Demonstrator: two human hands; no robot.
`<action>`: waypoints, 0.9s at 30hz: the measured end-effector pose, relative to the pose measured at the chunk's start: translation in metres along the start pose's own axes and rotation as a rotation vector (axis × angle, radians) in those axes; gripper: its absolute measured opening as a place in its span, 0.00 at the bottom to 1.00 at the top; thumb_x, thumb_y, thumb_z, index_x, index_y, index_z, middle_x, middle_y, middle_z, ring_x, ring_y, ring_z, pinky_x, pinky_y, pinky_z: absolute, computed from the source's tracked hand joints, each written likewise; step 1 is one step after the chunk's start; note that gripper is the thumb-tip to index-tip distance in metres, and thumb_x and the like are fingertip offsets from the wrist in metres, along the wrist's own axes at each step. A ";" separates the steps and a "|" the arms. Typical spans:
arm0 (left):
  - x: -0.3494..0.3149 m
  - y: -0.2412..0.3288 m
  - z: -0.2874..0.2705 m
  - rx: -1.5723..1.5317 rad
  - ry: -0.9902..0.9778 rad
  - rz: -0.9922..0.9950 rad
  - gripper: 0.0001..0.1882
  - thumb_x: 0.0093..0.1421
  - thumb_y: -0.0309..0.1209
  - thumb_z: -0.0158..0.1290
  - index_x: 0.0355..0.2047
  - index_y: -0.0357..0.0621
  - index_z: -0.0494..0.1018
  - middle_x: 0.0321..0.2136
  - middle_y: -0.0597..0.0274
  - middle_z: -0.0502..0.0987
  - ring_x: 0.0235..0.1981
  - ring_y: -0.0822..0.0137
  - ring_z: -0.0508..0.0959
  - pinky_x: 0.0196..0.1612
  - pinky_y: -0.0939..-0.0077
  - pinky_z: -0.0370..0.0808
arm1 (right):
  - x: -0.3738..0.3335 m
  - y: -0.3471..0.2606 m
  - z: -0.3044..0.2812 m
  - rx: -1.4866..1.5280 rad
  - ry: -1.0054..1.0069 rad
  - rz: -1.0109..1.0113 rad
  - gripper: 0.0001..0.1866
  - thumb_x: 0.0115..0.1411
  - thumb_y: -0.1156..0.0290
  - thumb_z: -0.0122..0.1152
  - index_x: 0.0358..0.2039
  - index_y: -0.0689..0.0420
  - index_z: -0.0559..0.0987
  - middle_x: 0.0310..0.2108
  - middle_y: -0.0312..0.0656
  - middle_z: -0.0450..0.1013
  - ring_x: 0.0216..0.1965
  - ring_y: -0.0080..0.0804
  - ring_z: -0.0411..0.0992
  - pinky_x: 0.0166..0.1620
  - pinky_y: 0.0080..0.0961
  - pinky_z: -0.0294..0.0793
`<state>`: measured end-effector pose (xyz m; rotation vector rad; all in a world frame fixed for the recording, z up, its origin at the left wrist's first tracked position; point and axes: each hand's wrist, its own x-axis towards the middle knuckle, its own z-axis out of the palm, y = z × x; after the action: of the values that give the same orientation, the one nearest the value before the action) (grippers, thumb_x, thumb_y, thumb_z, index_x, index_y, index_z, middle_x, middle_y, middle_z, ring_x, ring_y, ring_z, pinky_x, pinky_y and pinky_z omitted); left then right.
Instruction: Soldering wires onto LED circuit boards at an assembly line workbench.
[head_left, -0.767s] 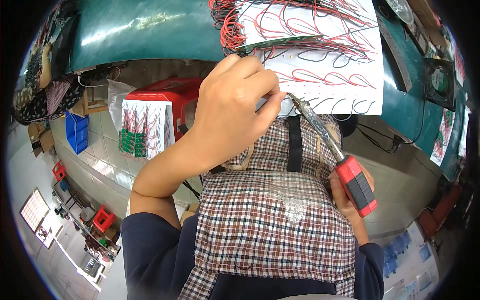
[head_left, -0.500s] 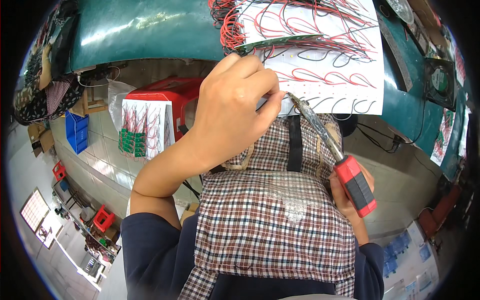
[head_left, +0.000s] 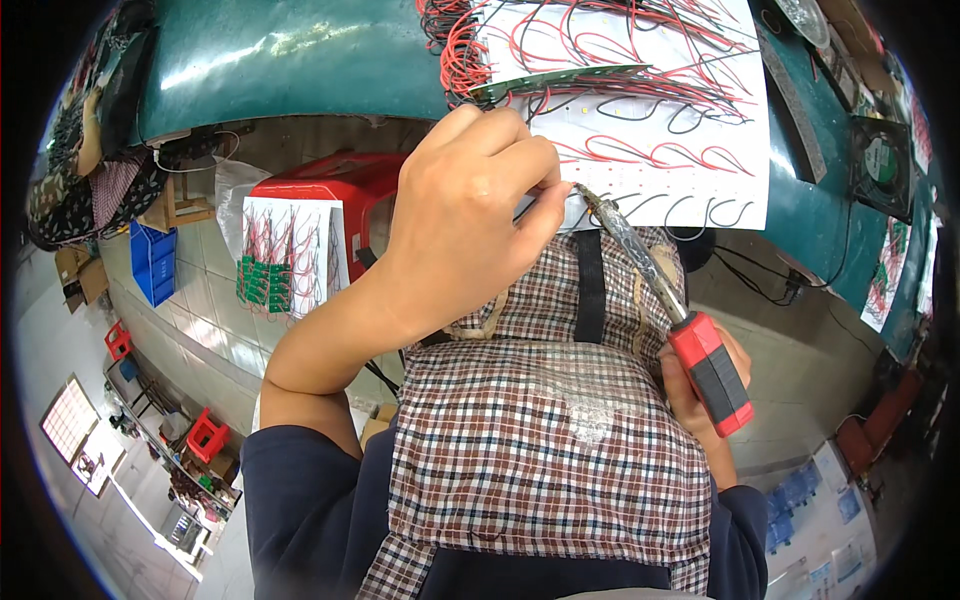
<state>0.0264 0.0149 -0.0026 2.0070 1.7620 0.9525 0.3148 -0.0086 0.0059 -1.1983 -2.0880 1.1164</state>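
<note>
My left hand [head_left: 475,195] is at the near left edge of a white sheet [head_left: 700,180], its thumb and fingertips pinched together. What they pinch, if anything, is too small to make out. Below right, my right hand [head_left: 705,385] grips the red and black handle of a soldering iron [head_left: 710,375]. The iron's dark tip ends close to my left thumb and fingertip. Red wires [head_left: 660,155] and black wires [head_left: 690,210] lie in rows on the sheet. A green circuit board strip [head_left: 560,78] with wires stands across it, beyond my left hand.
The sheet lies on a green table [head_left: 290,70]. A red stool [head_left: 335,185] at the left holds another sheet with small green boards [head_left: 265,285] and wires. A black fan [head_left: 880,165] stands at the right, near a grey bar [head_left: 795,120]. A blue bin [head_left: 153,262] sits on the floor.
Almost nothing differs. The soldering iron's tip has shifted very slightly, while my left hand keeps its place.
</note>
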 end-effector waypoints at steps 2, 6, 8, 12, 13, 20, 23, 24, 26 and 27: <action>0.000 0.000 0.000 0.001 0.002 -0.003 0.07 0.48 0.24 0.64 0.21 0.43 0.75 0.22 0.64 0.73 0.26 0.62 0.71 0.29 0.69 0.67 | 0.000 0.001 0.000 -0.010 0.001 -0.008 0.06 0.52 0.75 0.65 0.30 0.61 0.79 0.27 0.45 0.75 0.28 0.42 0.75 0.36 0.33 0.75; 0.000 0.001 0.000 -0.003 0.005 -0.004 0.07 0.48 0.24 0.64 0.21 0.43 0.75 0.22 0.64 0.73 0.26 0.62 0.71 0.29 0.69 0.67 | 0.001 0.003 0.000 -0.042 0.017 -0.080 0.09 0.47 0.78 0.67 0.29 0.64 0.76 0.26 0.47 0.74 0.25 0.41 0.74 0.32 0.30 0.74; 0.000 0.001 0.000 -0.003 0.007 -0.002 0.07 0.48 0.24 0.64 0.21 0.43 0.75 0.22 0.64 0.73 0.26 0.62 0.71 0.29 0.69 0.67 | 0.000 0.004 0.001 -0.083 0.040 -0.125 0.11 0.43 0.79 0.68 0.27 0.65 0.74 0.23 0.47 0.72 0.22 0.38 0.73 0.28 0.26 0.73; 0.000 0.002 0.000 0.006 0.004 -0.004 0.07 0.47 0.24 0.64 0.21 0.43 0.75 0.22 0.64 0.73 0.26 0.62 0.71 0.29 0.69 0.67 | -0.004 0.008 0.002 -0.012 0.092 -0.100 0.11 0.44 0.79 0.67 0.29 0.65 0.75 0.23 0.47 0.72 0.21 0.37 0.72 0.27 0.25 0.72; 0.000 0.002 0.000 0.011 0.001 -0.008 0.07 0.47 0.24 0.64 0.21 0.43 0.75 0.22 0.64 0.73 0.26 0.62 0.71 0.29 0.69 0.67 | -0.003 0.007 0.001 -0.009 0.080 -0.100 0.11 0.45 0.79 0.67 0.29 0.64 0.75 0.23 0.46 0.72 0.21 0.36 0.72 0.26 0.24 0.71; 0.001 0.002 0.002 -0.006 0.029 -0.015 0.07 0.48 0.23 0.63 0.22 0.42 0.74 0.22 0.63 0.73 0.26 0.61 0.72 0.30 0.68 0.67 | 0.000 -0.003 0.002 -0.080 0.055 0.022 0.11 0.56 0.65 0.65 0.30 0.61 0.79 0.25 0.43 0.75 0.26 0.38 0.75 0.33 0.31 0.74; 0.001 0.002 0.002 0.025 0.045 0.000 0.07 0.48 0.23 0.62 0.22 0.41 0.73 0.22 0.63 0.73 0.26 0.61 0.72 0.30 0.68 0.67 | 0.002 -0.003 0.002 -0.079 0.030 0.043 0.09 0.55 0.68 0.64 0.29 0.61 0.79 0.26 0.44 0.75 0.27 0.41 0.75 0.34 0.32 0.74; 0.001 0.002 0.002 0.039 0.045 0.003 0.07 0.48 0.23 0.62 0.22 0.41 0.73 0.22 0.63 0.73 0.26 0.61 0.72 0.30 0.68 0.67 | 0.001 -0.002 0.002 -0.076 0.030 0.028 0.08 0.54 0.69 0.64 0.30 0.61 0.79 0.28 0.45 0.76 0.28 0.42 0.75 0.34 0.33 0.74; 0.001 0.002 0.003 0.054 0.045 0.006 0.07 0.48 0.23 0.62 0.22 0.41 0.73 0.22 0.63 0.73 0.26 0.61 0.72 0.30 0.68 0.67 | 0.002 0.000 0.003 -0.072 0.030 0.012 0.07 0.53 0.71 0.65 0.30 0.61 0.79 0.29 0.45 0.76 0.28 0.43 0.75 0.34 0.33 0.75; 0.001 0.002 0.004 0.057 0.046 0.004 0.07 0.48 0.23 0.62 0.22 0.41 0.73 0.22 0.63 0.73 0.26 0.61 0.72 0.30 0.68 0.67 | 0.002 0.000 0.004 -0.072 0.042 -0.001 0.07 0.52 0.72 0.65 0.30 0.62 0.79 0.29 0.46 0.76 0.28 0.44 0.75 0.35 0.34 0.75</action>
<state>0.0299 0.0166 -0.0039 2.0400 1.8297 0.9677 0.3107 -0.0083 0.0033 -1.2428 -2.1126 1.0148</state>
